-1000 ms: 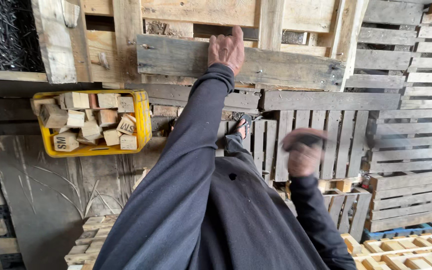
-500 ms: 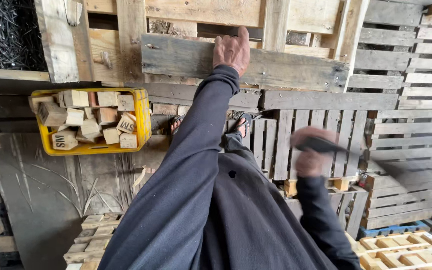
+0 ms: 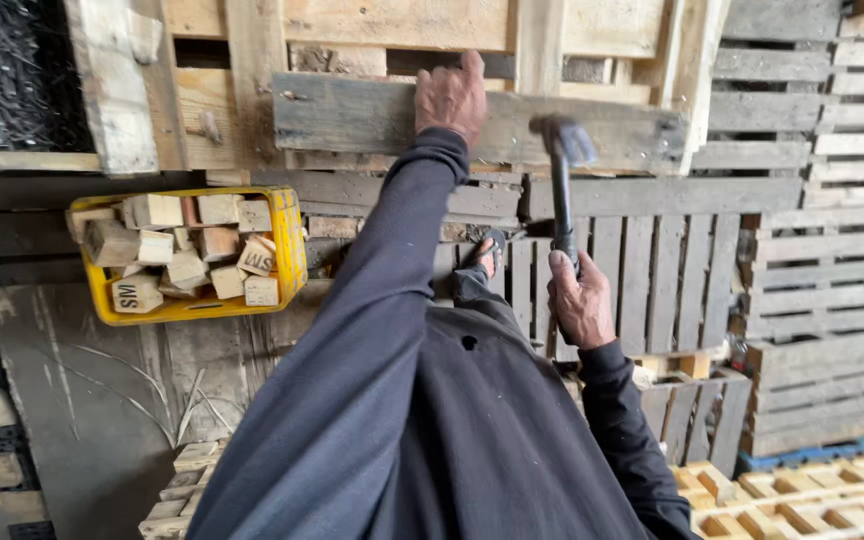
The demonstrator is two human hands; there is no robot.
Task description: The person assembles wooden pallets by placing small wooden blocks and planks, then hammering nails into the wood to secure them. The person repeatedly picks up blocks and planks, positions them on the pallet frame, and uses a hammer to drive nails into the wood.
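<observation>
At upper centre, the left hand (image 3: 450,97) lies spread on the stiff, rough grey board (image 3: 372,118), while the right hand (image 3: 580,300) fists the head-heavy hammer (image 3: 562,190) low on its handle.

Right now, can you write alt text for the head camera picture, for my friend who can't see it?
A person's left hand presses on a grey wooden board of a pallet while the right hand holds a hammer raised over it. A yellow crate of wooden blocks sits to the left, with stacked pallets at right.
</observation>
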